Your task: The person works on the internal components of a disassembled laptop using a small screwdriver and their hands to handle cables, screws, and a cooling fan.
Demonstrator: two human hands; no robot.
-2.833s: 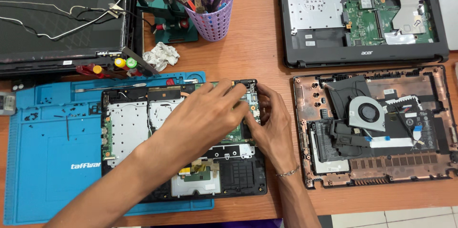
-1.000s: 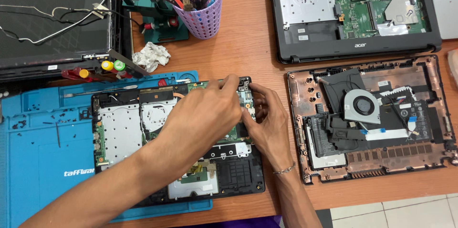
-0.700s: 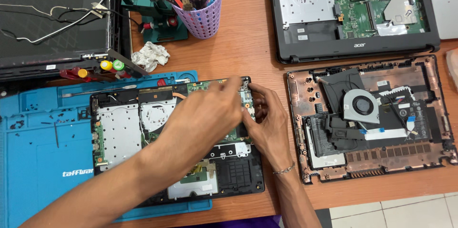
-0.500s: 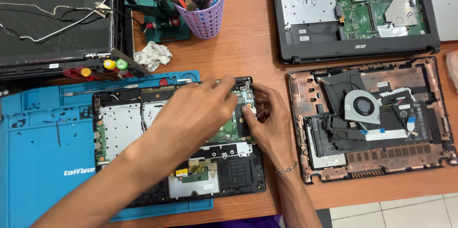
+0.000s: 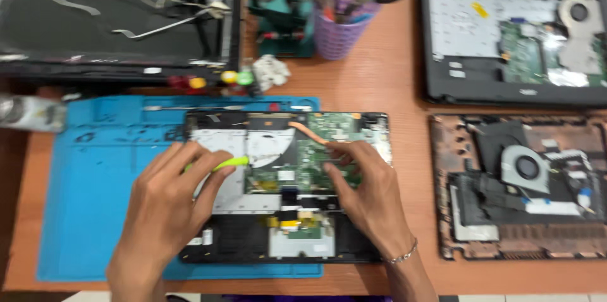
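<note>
**Two hands over an opened laptop on the blue mat**

An opened laptop base (image 5: 284,185), its green circuit board and silver shielding bare, lies on a blue work mat (image 5: 82,194), covering the mat's right part; the mat itself rests on a brown wooden table (image 5: 386,81).

The left hand (image 5: 167,204) sits over the laptop base's left half, fingers curled together around a slim yellow-green tool (image 5: 231,163); the tool lies across the index and middle fingers, its tip pointing right toward the middle of the board, just beside the silver shielding; the frame is blurred, so whether the tip touches the board cannot be told.

The right hand (image 5: 367,191) rests on the laptop base's right half, fingers spread a little and bent down onto the green board; thumb and fingertips touch the board's surface, with nothing seen pinched between them; a thin bracelet circles the wrist.

Right of the laptop base, apart from it, lies a copper-toned chassis with a round fan (image 5: 525,169); beyond that, a black laptop shell (image 5: 512,36); beyond the laptop base, a purple tool cup (image 5: 341,24); beyond the mat's left part, a dark screen panel (image 5: 107,18) with loose cables.
</note>
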